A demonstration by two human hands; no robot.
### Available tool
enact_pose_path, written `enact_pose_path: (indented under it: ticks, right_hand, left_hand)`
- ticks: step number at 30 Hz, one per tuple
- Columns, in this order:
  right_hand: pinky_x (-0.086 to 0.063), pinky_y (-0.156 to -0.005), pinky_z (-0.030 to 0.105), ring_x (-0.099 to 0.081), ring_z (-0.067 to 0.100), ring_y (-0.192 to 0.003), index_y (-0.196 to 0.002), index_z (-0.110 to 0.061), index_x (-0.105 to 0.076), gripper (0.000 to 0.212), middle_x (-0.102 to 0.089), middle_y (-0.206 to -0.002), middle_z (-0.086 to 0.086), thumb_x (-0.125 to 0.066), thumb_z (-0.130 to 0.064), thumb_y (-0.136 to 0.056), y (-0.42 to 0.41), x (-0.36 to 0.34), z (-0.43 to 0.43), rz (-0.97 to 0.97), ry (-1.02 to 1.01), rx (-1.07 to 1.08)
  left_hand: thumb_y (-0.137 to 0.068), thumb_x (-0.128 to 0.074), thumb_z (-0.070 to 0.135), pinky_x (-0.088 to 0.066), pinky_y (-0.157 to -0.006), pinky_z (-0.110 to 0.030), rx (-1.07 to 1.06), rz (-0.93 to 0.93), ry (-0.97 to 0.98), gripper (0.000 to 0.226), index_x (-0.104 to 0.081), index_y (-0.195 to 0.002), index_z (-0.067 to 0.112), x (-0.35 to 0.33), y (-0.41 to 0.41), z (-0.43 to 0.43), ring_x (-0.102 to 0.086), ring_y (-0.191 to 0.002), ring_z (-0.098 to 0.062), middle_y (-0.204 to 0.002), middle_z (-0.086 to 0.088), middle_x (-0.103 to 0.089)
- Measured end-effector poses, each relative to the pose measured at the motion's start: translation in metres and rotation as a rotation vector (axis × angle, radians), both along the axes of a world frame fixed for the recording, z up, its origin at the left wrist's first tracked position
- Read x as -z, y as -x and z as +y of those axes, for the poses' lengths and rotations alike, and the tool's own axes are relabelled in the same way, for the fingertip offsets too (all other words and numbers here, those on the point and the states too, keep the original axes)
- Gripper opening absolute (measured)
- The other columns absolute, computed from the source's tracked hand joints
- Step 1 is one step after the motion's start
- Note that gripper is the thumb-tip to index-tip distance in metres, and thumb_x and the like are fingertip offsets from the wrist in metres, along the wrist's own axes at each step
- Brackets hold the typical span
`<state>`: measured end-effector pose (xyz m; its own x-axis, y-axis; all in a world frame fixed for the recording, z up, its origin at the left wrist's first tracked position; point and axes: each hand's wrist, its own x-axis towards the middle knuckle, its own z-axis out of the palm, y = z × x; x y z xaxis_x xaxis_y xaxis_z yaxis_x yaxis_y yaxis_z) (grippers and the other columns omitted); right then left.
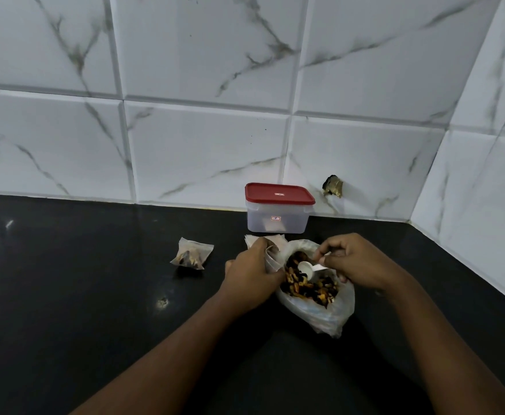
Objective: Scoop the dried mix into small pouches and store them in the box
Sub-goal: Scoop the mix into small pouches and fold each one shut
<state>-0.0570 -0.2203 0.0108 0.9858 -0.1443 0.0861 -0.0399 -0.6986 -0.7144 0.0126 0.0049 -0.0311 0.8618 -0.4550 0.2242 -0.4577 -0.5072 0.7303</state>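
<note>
black counter [95, 295] holds the open bag of dried mix [311, 287], right hand [356, 262] pinching a white scoop [306, 268] in it, left hand [251, 274] gripping a pouch [270, 253] alongside, one filled pouch [191, 254] waiting nearby, lidded box [278, 214] behind seemingly not yet stocked.

Red lid [279, 193], translucent box [276, 221], white scoop [306, 268], black counter [95, 280], grey-veined white marble tiles [203, 151]
</note>
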Motion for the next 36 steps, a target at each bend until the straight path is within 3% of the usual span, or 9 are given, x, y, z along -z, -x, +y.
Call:
enact_pose_path:
  ticks: [3, 6, 10, 19, 26, 36]
  right_hand:
    - [-0.036, -0.044, 0.022, -0.054, 0.01, -0.05, -0.098, -0.013, -0.076, 0.013, -0.068, -0.064, 0.0, -0.064, -0.008, -0.099, -0.005, 0.008, 0.008, -0.026, -0.199, 0.046]
    - [-0.034, -0.04, 0.022, -0.054, 0.01, -0.05, -0.099, -0.007, -0.076, 0.012, -0.067, -0.073, 0.011, -0.064, -0.004, -0.099, -0.012, 0.016, 0.01, -0.037, -0.395, 0.143]
    - [-0.033, -0.038, 0.018, -0.049, 0.008, -0.049, -0.103, 0.001, -0.074, 0.012, -0.073, -0.08, 0.012, -0.063, 0.002, -0.098, -0.015, 0.015, 0.004, 0.015, -0.614, 0.195]
    - [-0.032, -0.036, 0.016, -0.048, 0.008, -0.049, -0.105, 0.004, -0.073, 0.015, -0.071, -0.082, 0.014, -0.061, 0.006, -0.097, -0.015, 0.013, -0.002, 0.096, -0.749, 0.166]
    - [-0.034, -0.042, 0.019, -0.052, 0.007, -0.051, -0.101, -0.003, -0.076, 0.013, -0.068, -0.082, 0.01, -0.063, -0.001, -0.097, -0.011, 0.013, 0.001, 0.091, -0.44, 0.105]
    - [-0.034, -0.037, 0.017, -0.048, 0.008, -0.047, -0.105, 0.003, -0.072, 0.013, -0.074, -0.077, 0.013, -0.061, 0.004, -0.098, -0.013, 0.01, 0.002, 0.054, -0.667, 0.178]
  left_hand:
    - [-0.092, -0.072, 0.036, -0.046, -0.108, -0.049, -0.006, 0.006, -0.004, 0.034, -0.053, -0.12, 0.036, -0.001, 0.0, -0.001, -0.062, -0.11, -0.008, -0.106, 0.02, -0.06]
    - [-0.092, -0.073, 0.036, -0.047, -0.108, -0.049, -0.011, 0.011, -0.005, 0.034, -0.053, -0.12, 0.036, -0.002, 0.0, 0.0, -0.061, -0.109, -0.007, -0.107, 0.02, -0.059]
    - [-0.093, -0.072, 0.036, -0.045, -0.11, -0.049, -0.013, 0.011, -0.01, 0.036, -0.053, -0.124, 0.034, -0.002, 0.001, 0.0, -0.059, -0.108, -0.005, -0.108, 0.02, -0.059]
    - [-0.093, -0.071, 0.037, -0.045, -0.109, -0.05, -0.018, -0.011, -0.009, 0.033, -0.053, -0.12, 0.036, -0.001, 0.001, 0.001, -0.061, -0.108, -0.007, -0.106, 0.019, -0.061]
    - [-0.092, -0.072, 0.036, -0.045, -0.108, -0.049, -0.02, -0.007, -0.011, 0.034, -0.054, -0.12, 0.036, -0.001, 0.002, 0.001, -0.062, -0.109, -0.008, -0.108, 0.019, -0.062]
    - [-0.093, -0.073, 0.034, -0.048, -0.105, -0.041, -0.012, -0.005, -0.006, 0.036, -0.054, -0.124, 0.032, -0.002, 0.002, 0.002, -0.058, -0.104, -0.004, -0.114, 0.016, -0.063]
